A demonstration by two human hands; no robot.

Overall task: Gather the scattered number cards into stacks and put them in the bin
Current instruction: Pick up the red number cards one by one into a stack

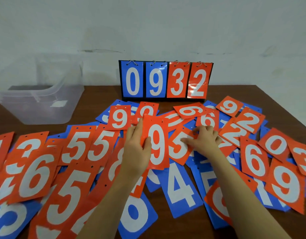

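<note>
Red and blue plastic number cards (76, 152) with white digits lie scattered and overlapping across most of the brown wooden surface (273, 100), from its left edge to its right edge and down to the near edge. My left hand (137, 149) holds a red card with a white 9 (156, 144) raised over the middle of the pile, thumb on its face and fingers behind its left edge. My right hand (205, 138) pinches the upper right corner of a red card with a white 5 (179, 147) just beside it. A clear plastic bin (45, 104) sits at the far left corner. A black flip scoreboard (166, 80) reading 0932 stands at the far edge.
</note>
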